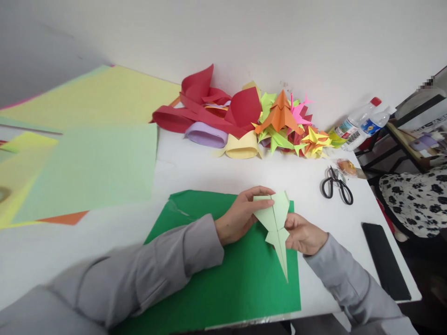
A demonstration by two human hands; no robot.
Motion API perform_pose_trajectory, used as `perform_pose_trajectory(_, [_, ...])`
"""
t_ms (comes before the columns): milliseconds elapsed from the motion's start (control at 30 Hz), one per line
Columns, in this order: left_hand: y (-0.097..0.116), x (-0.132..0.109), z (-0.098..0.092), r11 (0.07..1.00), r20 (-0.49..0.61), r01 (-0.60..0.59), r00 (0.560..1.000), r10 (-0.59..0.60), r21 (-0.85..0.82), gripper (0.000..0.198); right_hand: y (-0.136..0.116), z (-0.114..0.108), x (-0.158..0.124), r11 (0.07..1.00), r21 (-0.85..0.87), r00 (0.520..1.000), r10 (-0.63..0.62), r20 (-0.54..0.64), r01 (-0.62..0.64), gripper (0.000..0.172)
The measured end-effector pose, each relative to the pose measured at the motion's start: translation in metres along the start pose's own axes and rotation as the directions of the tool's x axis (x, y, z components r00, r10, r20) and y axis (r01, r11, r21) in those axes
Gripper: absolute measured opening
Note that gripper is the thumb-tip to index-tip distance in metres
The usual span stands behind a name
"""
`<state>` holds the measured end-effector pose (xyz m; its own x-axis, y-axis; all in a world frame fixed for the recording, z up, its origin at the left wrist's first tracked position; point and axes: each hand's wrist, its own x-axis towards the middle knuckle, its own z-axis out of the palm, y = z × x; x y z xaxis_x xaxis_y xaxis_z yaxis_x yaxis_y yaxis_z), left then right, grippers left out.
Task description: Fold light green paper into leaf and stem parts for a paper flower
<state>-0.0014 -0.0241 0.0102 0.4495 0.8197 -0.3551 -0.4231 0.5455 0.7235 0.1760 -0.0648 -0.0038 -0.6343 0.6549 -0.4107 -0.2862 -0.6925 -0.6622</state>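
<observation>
A pale green folded paper piece point(278, 218) is held up between my two hands, its long narrow point aimed down toward me and its wider end away. My left hand point(244, 211) pinches the wide end at its left, with the thumb on top and the fingers behind. On the other side, my right hand point(302, 234) grips the paper near its middle; the fingertips are partly hidden behind it. Creases run down its centre and across the waist. Below both hands lies a green board point(216, 284) on the white table.
Black-handled scissors point(337, 185) and a black phone point(386, 260) lie at right. Two bottles point(359, 121) stand beyond, beside orange folded-paper shapes point(281, 114) and red paper pieces point(209, 107). Light green sheets point(101, 170) spread across the left. Another person's patterned clothing point(415, 200) shows at right.
</observation>
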Motion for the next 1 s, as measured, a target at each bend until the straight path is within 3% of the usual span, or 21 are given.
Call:
perform_pose_trajectory(300, [0.001,-0.001,0.000,1.000,0.033,-0.010,0.999,0.011,-0.023,0.033,0.000,0.003,-0.001,0.999,0.007,0.999,-0.042,0.000,0.042,0.034])
perform_pose_trajectory(500, [-0.001,0.002,-0.001,0.992,0.129,-0.054,0.989,0.069,-0.118,0.036,-0.004,0.007,0.000,0.968,-0.073,0.960,-0.249,-0.128,0.241,0.026])
perform_pose_trajectory(633, [-0.007,0.001,-0.004,0.997,0.208,-0.078,0.976,0.070,0.027,0.033,-0.007,0.007,0.000,0.938,-0.146,0.920,-0.338,-0.198,0.313,0.020])
perform_pose_trajectory(733, [-0.009,-0.002,-0.005,0.975,0.256,-0.146,0.961,0.100,0.168,0.031,-0.005,0.007,0.001,0.913,-0.189,0.876,-0.403,-0.267,0.362,0.018])
perform_pose_trajectory(833, [-0.010,-0.004,-0.005,0.961,0.266,-0.188,0.955,0.130,0.204,0.034,-0.002,0.006,0.003,0.872,-0.235,0.808,-0.487,-0.331,0.430,0.027])
perform_pose_trajectory(1000, [-0.012,-0.008,-0.002,0.877,0.229,-0.346,0.932,0.280,0.334,0.027,-0.001,0.002,0.007,0.813,-0.271,0.681,-0.580,-0.447,0.515,0.041])
